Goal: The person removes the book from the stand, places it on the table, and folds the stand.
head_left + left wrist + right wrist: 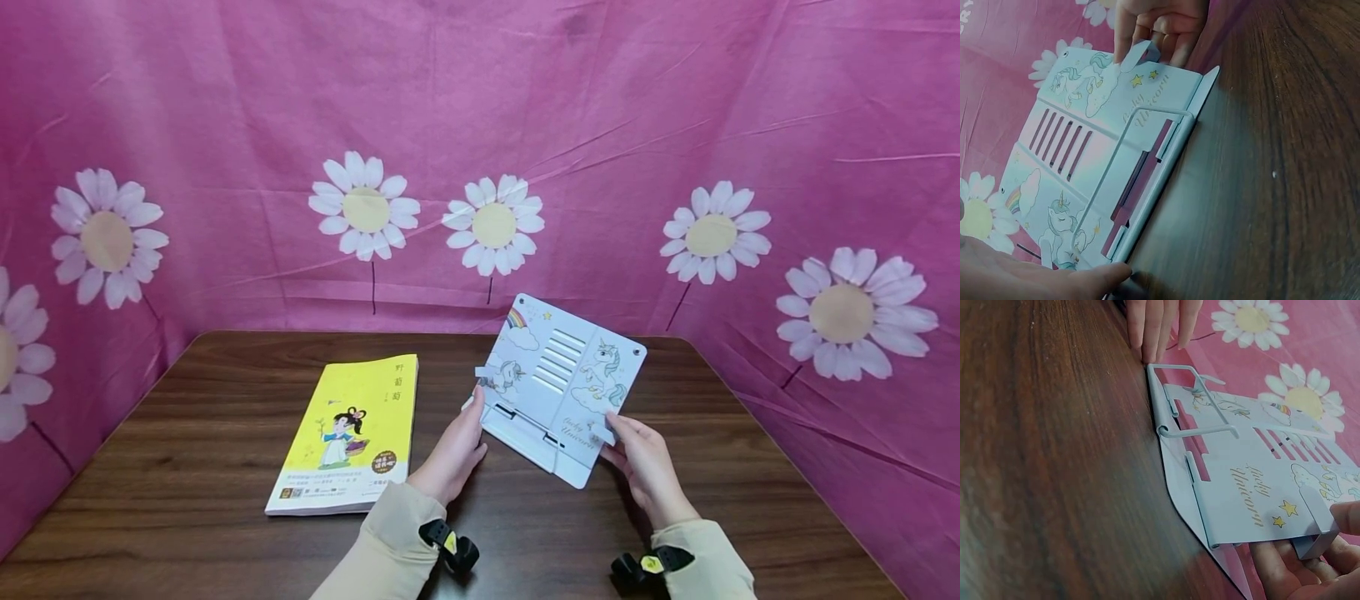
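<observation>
Stand (564,400) in pale blue, printed with unicorns (602,375), tilts over the bench (187,467) right of centre, its slotted face turned toward the near side. The left grip (453,454) clasps its left edge, thumb in front; the right grip (648,467) pinches the right edge at a folded tab (602,433). A bent wire frame (1166,111) crosses the near part. To the left, apart from the stand, a yellow book (378,392) lies face up. Pink cloth (600,108) with white daisies (365,208) hangs beyond the bench's far edge.
</observation>
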The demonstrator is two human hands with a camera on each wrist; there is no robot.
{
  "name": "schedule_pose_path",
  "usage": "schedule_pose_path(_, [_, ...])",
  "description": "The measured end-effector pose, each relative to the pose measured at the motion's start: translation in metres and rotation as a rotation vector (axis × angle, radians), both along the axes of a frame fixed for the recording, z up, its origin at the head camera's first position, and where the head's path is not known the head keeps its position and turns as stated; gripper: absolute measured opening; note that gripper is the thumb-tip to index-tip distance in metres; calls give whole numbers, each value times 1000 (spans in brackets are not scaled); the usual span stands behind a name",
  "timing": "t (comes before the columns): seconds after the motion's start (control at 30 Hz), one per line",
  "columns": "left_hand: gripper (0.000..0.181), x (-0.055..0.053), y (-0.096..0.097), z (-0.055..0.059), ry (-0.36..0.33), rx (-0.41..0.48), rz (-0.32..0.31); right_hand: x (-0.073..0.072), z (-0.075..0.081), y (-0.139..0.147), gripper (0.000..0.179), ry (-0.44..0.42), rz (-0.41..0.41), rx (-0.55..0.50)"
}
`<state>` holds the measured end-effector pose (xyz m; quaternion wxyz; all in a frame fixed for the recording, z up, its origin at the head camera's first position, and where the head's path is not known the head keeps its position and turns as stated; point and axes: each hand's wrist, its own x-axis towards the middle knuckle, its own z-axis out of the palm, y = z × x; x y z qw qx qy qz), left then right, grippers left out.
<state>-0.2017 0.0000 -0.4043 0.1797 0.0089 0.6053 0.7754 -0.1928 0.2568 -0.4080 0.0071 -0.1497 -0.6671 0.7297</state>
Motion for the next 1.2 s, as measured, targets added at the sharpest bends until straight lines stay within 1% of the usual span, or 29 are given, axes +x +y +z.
schedule_pose_path(0.23, [84, 5, 3, 2, 10, -10, -12, 2, 0, -1, 30, -1, 8, -8])
schedule_pose_path(0.3, [86, 6, 5, 2, 19, -7, -14, 3, 1, -1, 35, -5, 9, -5])
schedule_pose_path(0.37, [84, 5, 6, 2, 23, -5, -17, 3, 2, -1, 40, -7, 11, -6])
schedule_pose_path(0.5, [89, 3, 6, 3, 22, -6, -17, 5, 2, -2, 48, -11, 17, 2])
schedule_pose_path(0.6, [91, 1, 6, 4, 21, -9, -16, 7, 3, -3, 50, -15, 20, 10])
schedule_pose_path(0.9, [91, -3, 3, 3, 12, -41, -7, 14, 2, -11, 37, -11, 12, -13])
schedule_pose_path(1.03, [95, -6, 3, 3, 17, -58, -7, 16, 1, -14, 27, -6, 10, -32])
schedule_pose_path(1.2, [92, -9, 2, 4, 29, -76, -5, 18, 0, -17, 19, -9, 28, -49])
